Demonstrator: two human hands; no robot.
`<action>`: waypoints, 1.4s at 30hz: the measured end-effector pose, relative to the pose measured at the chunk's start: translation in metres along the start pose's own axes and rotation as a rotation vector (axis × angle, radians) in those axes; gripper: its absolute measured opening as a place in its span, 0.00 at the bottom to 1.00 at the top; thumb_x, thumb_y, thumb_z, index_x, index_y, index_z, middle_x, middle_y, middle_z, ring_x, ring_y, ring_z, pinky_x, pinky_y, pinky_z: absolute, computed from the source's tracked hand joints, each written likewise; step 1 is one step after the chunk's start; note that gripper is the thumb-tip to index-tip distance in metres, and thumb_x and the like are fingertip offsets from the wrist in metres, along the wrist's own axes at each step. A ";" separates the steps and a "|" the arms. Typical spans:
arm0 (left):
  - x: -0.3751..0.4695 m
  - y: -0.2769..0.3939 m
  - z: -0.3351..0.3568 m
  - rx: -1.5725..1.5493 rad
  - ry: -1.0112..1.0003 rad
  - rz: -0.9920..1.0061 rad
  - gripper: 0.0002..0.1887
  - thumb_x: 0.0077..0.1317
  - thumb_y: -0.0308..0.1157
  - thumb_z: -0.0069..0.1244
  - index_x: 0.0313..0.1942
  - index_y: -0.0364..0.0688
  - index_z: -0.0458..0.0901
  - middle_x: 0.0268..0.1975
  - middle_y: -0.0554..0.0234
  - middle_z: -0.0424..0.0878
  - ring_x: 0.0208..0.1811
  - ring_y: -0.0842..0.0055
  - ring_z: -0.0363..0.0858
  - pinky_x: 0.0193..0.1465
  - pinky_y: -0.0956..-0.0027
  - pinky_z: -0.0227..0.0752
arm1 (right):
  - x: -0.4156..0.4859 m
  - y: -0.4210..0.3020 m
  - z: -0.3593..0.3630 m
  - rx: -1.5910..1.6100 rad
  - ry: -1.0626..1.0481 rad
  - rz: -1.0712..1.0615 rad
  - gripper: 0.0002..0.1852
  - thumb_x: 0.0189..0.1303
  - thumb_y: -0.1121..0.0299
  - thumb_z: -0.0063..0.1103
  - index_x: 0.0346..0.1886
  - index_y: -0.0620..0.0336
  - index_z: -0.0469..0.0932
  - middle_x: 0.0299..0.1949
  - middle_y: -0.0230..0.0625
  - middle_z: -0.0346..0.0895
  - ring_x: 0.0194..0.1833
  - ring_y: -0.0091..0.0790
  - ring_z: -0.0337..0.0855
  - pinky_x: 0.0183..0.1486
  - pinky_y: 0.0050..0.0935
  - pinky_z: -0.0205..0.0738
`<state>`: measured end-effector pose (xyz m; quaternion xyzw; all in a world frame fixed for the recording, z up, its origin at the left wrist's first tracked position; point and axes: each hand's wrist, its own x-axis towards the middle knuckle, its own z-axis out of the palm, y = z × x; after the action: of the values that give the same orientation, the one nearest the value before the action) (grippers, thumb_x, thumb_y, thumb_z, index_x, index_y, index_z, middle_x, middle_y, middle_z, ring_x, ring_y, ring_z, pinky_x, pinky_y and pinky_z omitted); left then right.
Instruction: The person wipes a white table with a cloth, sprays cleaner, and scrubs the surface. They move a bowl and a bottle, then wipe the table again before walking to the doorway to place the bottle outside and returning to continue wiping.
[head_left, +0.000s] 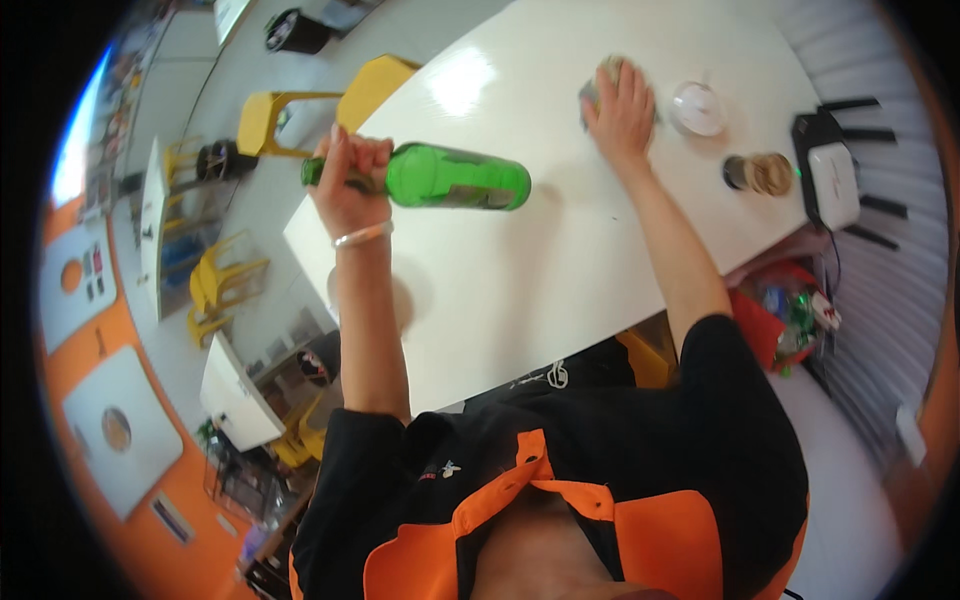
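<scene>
My left hand (349, 176) grips a green glass bottle (459, 178) by its neck, above the white table (480, 300). The bottle lies nearly sideways in the view, base to the right, with a label on its body. A pale round object (409, 300), too unclear to name, is partly hidden behind my left forearm. Farther right, my right hand (624, 112) presses on a crumpled cloth (589, 97) on the tabletop, its fingers bent over it. Just right of that hand sits a small whitish round dish or lid (697, 109).
A banded brown container (761, 174) stands near the table's right edge, beside a black-and-white router (829, 172) with several antennas. Below it is a red bag (757, 315) holding bottles. Yellow stools (259, 124) stand beyond the left edge, with a black bin (296, 31) farther off.
</scene>
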<state>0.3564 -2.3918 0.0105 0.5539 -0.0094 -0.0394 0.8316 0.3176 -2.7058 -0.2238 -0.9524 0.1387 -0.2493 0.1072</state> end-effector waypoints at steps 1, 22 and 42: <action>-0.008 0.012 -0.015 0.041 0.034 0.006 0.19 0.77 0.39 0.48 0.25 0.46 0.66 0.22 0.68 0.64 0.28 0.72 0.66 0.51 0.57 0.67 | 0.032 -0.008 0.022 -0.021 0.124 -0.037 0.29 0.53 0.58 0.71 0.61 0.51 0.79 0.70 0.46 0.68 0.71 0.49 0.66 0.69 0.51 0.62; -0.195 0.140 -0.181 -0.274 0.515 0.208 0.23 0.76 0.44 0.52 0.22 0.46 0.67 0.21 0.66 0.66 0.29 0.70 0.68 0.56 0.56 0.69 | -0.111 0.049 -0.093 -0.051 -0.059 -0.078 0.32 0.65 0.59 0.61 0.73 0.48 0.69 0.76 0.45 0.62 0.75 0.51 0.61 0.74 0.56 0.56; -0.681 0.228 -0.354 0.126 1.332 0.726 0.20 0.71 0.36 0.58 0.21 0.43 0.72 0.18 0.68 0.72 0.23 0.76 0.72 0.37 0.64 0.71 | -0.183 -0.199 -0.053 -0.155 -0.323 -0.428 0.26 0.61 0.67 0.64 0.64 0.51 0.76 0.68 0.44 0.69 0.67 0.45 0.67 0.66 0.49 0.61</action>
<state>-0.2889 -1.9272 0.1033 0.4694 0.3106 0.5797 0.5891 0.1797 -2.4679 -0.2062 -0.9928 -0.0657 -0.1001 -0.0002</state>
